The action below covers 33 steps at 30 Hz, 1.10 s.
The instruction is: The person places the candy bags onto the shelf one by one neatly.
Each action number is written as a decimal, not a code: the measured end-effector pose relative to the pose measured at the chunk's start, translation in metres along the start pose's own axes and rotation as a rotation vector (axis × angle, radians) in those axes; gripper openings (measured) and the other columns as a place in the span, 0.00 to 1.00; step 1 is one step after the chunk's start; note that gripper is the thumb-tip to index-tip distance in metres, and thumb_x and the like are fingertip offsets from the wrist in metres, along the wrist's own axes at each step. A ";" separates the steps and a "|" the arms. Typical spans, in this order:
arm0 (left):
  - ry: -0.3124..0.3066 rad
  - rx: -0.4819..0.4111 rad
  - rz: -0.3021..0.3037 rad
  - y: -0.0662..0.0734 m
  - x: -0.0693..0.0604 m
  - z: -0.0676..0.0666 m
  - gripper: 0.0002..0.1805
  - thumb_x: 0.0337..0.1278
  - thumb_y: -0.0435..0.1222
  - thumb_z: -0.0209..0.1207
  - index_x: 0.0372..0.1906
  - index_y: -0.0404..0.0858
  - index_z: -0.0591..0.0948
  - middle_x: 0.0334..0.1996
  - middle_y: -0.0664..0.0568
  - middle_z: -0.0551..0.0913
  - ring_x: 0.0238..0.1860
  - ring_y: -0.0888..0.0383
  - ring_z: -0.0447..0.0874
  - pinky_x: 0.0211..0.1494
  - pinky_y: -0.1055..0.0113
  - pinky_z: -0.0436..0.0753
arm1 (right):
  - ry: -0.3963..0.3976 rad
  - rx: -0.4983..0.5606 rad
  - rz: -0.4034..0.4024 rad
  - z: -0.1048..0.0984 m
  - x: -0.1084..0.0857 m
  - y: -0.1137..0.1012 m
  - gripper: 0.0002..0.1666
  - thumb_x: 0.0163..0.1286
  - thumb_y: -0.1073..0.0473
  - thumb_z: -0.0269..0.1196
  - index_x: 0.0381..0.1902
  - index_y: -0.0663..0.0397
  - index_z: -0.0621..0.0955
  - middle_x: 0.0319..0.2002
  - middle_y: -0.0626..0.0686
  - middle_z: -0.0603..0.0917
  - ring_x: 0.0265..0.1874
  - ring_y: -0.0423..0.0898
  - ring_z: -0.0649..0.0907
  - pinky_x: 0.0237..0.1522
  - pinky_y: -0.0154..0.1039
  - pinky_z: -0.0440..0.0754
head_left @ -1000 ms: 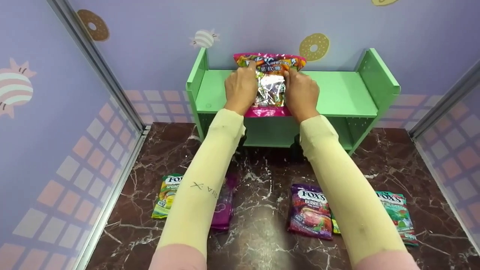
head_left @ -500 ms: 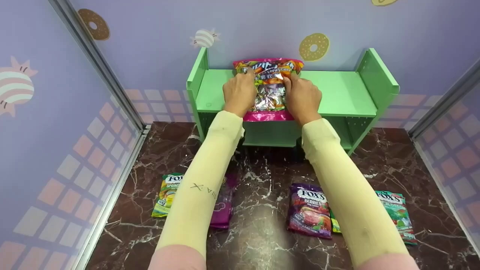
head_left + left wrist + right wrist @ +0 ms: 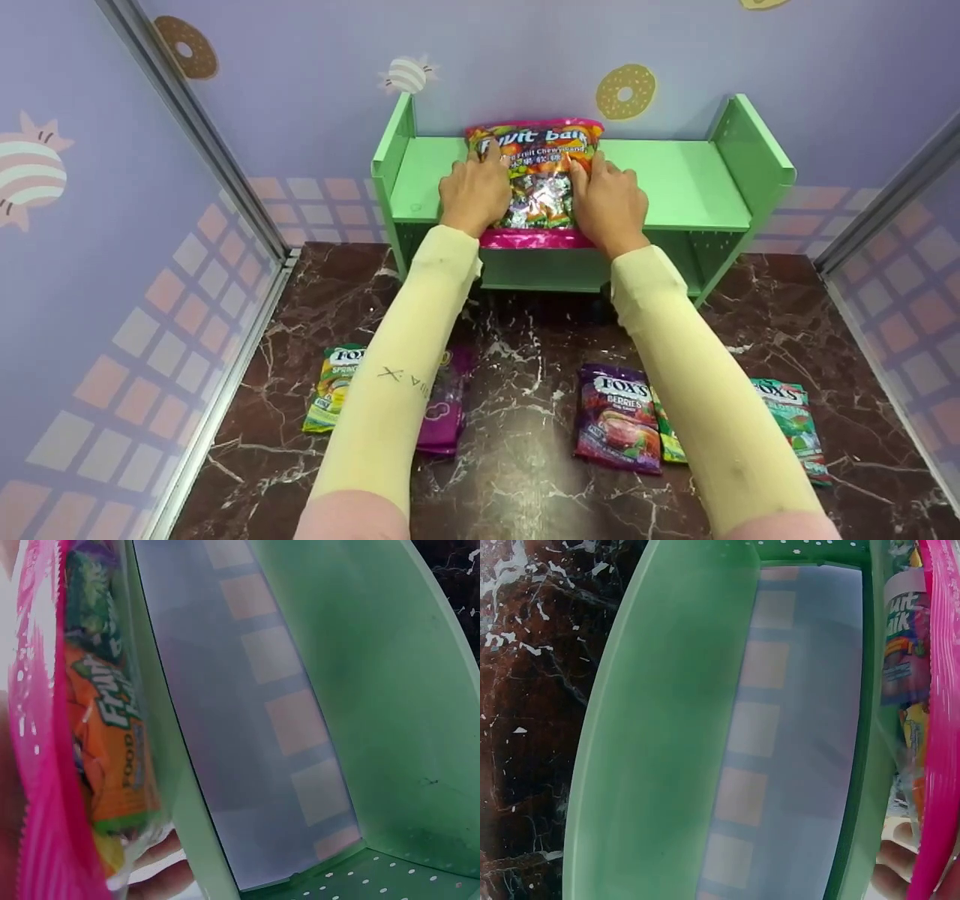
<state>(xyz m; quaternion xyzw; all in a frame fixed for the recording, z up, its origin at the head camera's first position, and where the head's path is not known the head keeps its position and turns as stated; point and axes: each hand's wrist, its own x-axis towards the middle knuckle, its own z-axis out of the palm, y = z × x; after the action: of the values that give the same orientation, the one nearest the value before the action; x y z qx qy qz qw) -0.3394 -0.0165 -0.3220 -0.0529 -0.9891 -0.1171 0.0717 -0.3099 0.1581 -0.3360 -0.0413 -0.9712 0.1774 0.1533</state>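
A large pink-edged bag of fruit candy (image 3: 546,196) lies face up on the green shelf's top board (image 3: 675,184), its pink end seal jutting past the front edge. My left hand (image 3: 474,193) holds the bag's left side, and my right hand (image 3: 611,202) holds its right side. Through the clear film, wrapped candies (image 3: 109,742) show in the left wrist view, with fingertips (image 3: 161,877) beside the bag's lower edge. In the right wrist view, fingers (image 3: 892,870) likewise lie by the bag's pink seal (image 3: 939,727). Parts of both hands are out of view.
Smaller candy bags lie on the dark marbled floor: a yellow-green one (image 3: 328,397) and a purple one (image 3: 442,420) at left, a berries bag (image 3: 619,424) and a teal one (image 3: 793,427) at right. My sleeves partly cover several. Upright panels (image 3: 757,154) end the shelf.
The large candy bag has come down and toward me and lies flatter, with its print facing up more. Both hands have moved slightly apart, and their fingers look less tightly curled.
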 end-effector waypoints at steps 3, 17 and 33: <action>-0.039 -0.008 -0.005 -0.001 0.000 -0.001 0.31 0.75 0.53 0.25 0.77 0.50 0.51 0.73 0.42 0.61 0.66 0.41 0.69 0.62 0.44 0.73 | -0.026 -0.023 0.002 0.001 0.000 0.002 0.40 0.76 0.34 0.34 0.71 0.59 0.61 0.63 0.62 0.74 0.58 0.63 0.74 0.59 0.60 0.73; -0.103 -0.071 -0.001 0.002 -0.006 -0.002 0.38 0.71 0.61 0.23 0.78 0.49 0.40 0.78 0.42 0.41 0.77 0.39 0.45 0.75 0.42 0.54 | -0.046 0.057 -0.039 0.003 0.004 0.014 0.41 0.77 0.36 0.34 0.69 0.65 0.63 0.64 0.65 0.70 0.63 0.64 0.70 0.68 0.57 0.62; -0.078 0.108 0.208 0.045 -0.028 0.004 0.34 0.71 0.61 0.32 0.77 0.61 0.45 0.79 0.48 0.43 0.78 0.40 0.36 0.71 0.31 0.47 | -0.124 0.360 -0.086 0.000 0.003 0.023 0.38 0.75 0.39 0.46 0.76 0.47 0.56 0.73 0.53 0.65 0.72 0.52 0.66 0.74 0.50 0.59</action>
<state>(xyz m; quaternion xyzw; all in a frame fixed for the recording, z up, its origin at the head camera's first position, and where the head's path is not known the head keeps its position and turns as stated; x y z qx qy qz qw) -0.3071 0.0251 -0.3198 -0.1560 -0.9852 -0.0536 0.0475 -0.3120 0.1798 -0.3437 0.0393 -0.9323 0.3437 0.1054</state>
